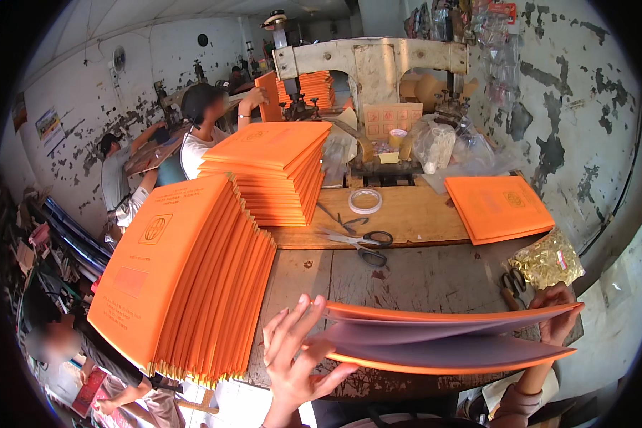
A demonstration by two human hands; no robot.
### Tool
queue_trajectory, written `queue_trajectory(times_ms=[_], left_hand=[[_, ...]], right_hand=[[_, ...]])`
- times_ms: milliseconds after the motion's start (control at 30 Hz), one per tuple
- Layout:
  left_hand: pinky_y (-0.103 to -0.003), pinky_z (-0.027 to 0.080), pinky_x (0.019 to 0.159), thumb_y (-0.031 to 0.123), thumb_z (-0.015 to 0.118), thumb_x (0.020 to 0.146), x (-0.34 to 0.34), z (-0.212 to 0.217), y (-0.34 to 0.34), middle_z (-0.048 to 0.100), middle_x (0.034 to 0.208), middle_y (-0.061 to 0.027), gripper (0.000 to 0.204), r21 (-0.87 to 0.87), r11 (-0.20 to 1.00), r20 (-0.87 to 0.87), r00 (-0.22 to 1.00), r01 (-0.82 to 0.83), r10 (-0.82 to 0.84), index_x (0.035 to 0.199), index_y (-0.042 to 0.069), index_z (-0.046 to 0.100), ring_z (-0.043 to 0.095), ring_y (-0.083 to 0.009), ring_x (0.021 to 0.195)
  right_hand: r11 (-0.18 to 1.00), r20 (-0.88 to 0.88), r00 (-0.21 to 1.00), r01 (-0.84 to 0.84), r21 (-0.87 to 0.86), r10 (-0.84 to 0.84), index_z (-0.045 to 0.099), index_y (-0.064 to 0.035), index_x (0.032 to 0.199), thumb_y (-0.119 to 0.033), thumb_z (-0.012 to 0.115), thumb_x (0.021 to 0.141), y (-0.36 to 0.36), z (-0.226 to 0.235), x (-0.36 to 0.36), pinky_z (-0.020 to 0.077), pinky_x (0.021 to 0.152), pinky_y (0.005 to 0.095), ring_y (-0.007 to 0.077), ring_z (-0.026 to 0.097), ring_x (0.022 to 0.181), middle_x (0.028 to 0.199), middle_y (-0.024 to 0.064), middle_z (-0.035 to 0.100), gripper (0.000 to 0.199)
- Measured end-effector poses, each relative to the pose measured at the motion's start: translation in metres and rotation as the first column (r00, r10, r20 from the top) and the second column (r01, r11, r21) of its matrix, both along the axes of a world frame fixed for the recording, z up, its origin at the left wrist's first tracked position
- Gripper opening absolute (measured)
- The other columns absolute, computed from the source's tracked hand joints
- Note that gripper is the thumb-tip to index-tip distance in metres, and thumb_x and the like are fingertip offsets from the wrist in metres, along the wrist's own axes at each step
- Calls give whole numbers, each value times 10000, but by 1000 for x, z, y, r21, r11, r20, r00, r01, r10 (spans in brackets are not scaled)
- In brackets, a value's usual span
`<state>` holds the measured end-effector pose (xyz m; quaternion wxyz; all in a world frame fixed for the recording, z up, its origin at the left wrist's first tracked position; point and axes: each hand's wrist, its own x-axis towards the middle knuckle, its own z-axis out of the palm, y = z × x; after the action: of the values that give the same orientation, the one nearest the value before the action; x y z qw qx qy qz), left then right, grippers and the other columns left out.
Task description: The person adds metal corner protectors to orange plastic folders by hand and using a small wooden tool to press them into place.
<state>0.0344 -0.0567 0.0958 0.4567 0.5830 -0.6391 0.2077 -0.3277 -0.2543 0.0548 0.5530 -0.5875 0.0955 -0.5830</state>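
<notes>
An orange folder [449, 360] lies on its side in front of me, its two covers parted and the pale greyish inside showing. My left hand [296, 349] is at its left end, fingers spread, with the thumb by the lower cover and a finger at the gap. At the far right end, my right hand [558, 314] is closed around the corner of the folder. A tall leaning stack of orange folders [146, 250] with gold-coloured corners stands left of my left hand. Near my right hand lie a pair of dark-handled scissors [515, 284] and a clear bag of gold pieces [549, 258].
Another orange stack [264, 171] rises behind the first. Scissors [367, 242] and a tape roll [364, 201] lie mid-table; a few orange folders [499, 208] rest at right. A heavy press [374, 68] stands at the back. Co-workers, including a seated person [196, 146], are at left.
</notes>
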Motion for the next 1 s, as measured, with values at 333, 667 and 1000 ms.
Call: queue_trajectory(times_ms=[333,667,1000], left_hand=[[-466,428,888,401,729,643,-12,-60,16,623,1019,-197,355,-242,900,-269,867,362,-421,610,95,550,566,-345,1051],[-293,517,651,99,757,576,-24,-83,48,665,868,9,217,-6,963,-3,963,268,-268,741,172,636,620,-168,723],[-334,396,870,424,728,631,-14,-125,52,560,1140,-20,450,436,900,103,994,-6,-43,1021,209,668,535,-153,974]], right_hand=[[827,-103,876,479,296,-471,508,-49,1047,-335,458,928,-2,-10,25,482,603,300,129,566,709,861,38,575,313],[960,28,979,190,206,-200,475,-49,1142,-217,529,899,-48,-14,49,417,877,313,136,532,984,1042,34,558,301],[941,144,981,76,329,-129,550,-99,896,-208,546,862,-83,-43,24,418,853,318,146,540,940,896,1,564,115]])
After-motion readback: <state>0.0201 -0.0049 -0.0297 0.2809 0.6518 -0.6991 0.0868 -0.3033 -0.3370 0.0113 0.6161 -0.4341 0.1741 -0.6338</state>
